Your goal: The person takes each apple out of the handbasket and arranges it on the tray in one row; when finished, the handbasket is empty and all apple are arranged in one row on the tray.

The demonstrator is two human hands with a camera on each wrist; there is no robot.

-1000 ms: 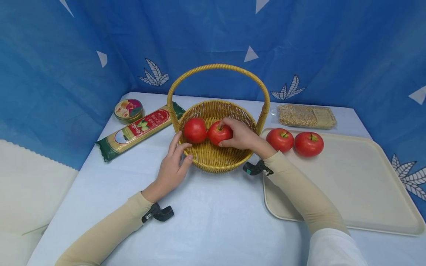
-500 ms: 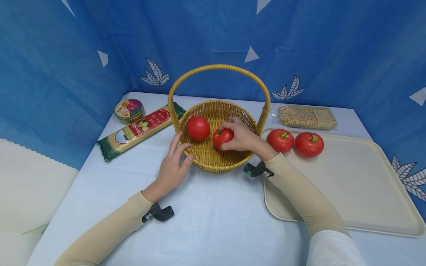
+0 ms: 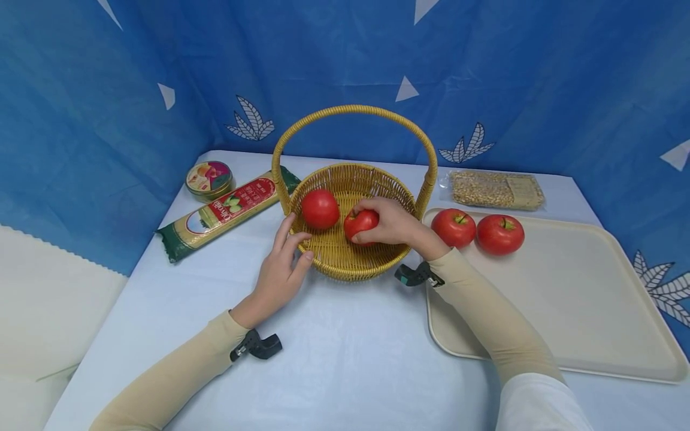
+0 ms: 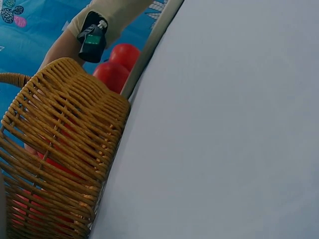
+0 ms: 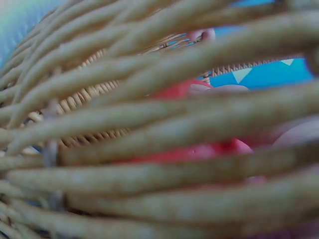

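A wicker basket [image 3: 345,272] with a tall arched handle stands on the table. Inside it, my right hand [image 3: 393,221] grips a red apple [image 3: 358,224], thumb on the near side and fingers over the top. Another red apple [image 3: 320,209] lies to its left in the basket, apart from it. My left hand [image 3: 277,272] rests with spread fingers on the basket's left rim. In the left wrist view the basket's weave [image 4: 65,149] partly hides the apples inside; in the right wrist view the weave [image 5: 149,119] covers most of the picture.
Two red apples [image 3: 454,227] [image 3: 500,234] lie on a beige tray [image 3: 571,299] at the right. Behind it lies a clear packet of grains [image 3: 480,187]. At the back left are a round tin [image 3: 209,179] and a long green-ended packet [image 3: 232,209]. A blue cloth hangs behind.
The two apples in the basket, touching a second ago, now lie apart; the gripped one has moved slightly right and nearer, the other slightly right. My left hand has stayed at the rim.
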